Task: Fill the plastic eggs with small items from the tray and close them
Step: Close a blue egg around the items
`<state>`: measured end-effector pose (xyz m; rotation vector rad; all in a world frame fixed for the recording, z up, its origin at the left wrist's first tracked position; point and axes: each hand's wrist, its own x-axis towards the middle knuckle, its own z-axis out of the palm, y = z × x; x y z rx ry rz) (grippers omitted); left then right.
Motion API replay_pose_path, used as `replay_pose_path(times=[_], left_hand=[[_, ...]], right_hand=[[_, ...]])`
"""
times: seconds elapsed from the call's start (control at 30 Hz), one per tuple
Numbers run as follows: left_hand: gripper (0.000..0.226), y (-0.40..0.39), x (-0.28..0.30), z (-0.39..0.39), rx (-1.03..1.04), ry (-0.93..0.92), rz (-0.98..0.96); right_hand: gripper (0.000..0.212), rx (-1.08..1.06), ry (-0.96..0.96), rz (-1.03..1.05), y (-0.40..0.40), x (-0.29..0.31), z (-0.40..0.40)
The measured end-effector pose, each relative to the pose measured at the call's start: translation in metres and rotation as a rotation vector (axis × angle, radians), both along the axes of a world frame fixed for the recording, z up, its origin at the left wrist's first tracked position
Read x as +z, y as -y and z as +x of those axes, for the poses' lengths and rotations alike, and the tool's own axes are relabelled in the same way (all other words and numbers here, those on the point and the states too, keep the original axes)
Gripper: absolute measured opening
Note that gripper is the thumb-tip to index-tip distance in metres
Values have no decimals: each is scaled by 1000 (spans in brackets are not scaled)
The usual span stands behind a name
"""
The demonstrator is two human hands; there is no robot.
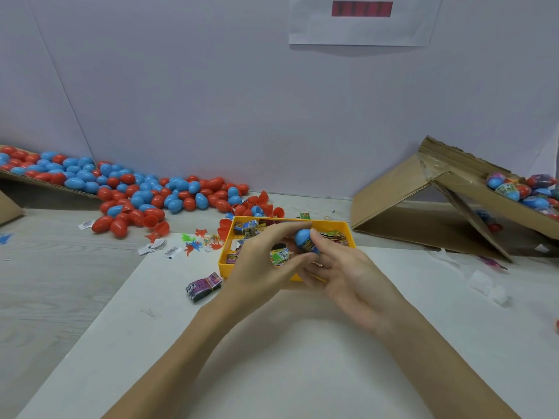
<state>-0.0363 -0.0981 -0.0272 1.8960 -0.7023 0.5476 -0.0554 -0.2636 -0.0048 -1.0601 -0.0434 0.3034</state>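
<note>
Both hands over the yellow plastic tray [225, 257], one blue plastic egg half [303, 237] pinched between left hand [263, 261] and right hand [348, 273], fingers curled round it.

Glossy, smooth plastic on the red and blue eggs [145, 195] heaped at left. The yellow tray [225, 261] is smooth plastic too. Upper right, raw brown cardboard [390, 192], matt with torn edges. Matt white paper sheet [272, 358] across the woodgrain table [45, 282].

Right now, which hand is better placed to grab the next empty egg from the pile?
Left. The left hand sits nearer the egg pile on the left; the right hand holds the blue egg over the yellow tray.
</note>
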Motion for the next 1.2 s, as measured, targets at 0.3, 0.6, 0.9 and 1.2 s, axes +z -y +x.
replay_pose_path(times=[0.3, 0.6, 0.9, 1.2], left_hand=[[51, 2, -7, 0, 167, 216, 184], [46, 7, -4, -7, 233, 316, 265], [45, 8, -1, -8, 198, 268, 224], [43, 8, -5, -6, 179, 264, 307]], right_hand=[[36, -471, 403, -799, -19, -14, -8], [32, -492, 389, -697, -16, -20, -4], [27, -483, 371, -642, -14, -22, -1], [32, -419, 340, -596, -11, -17, -2]])
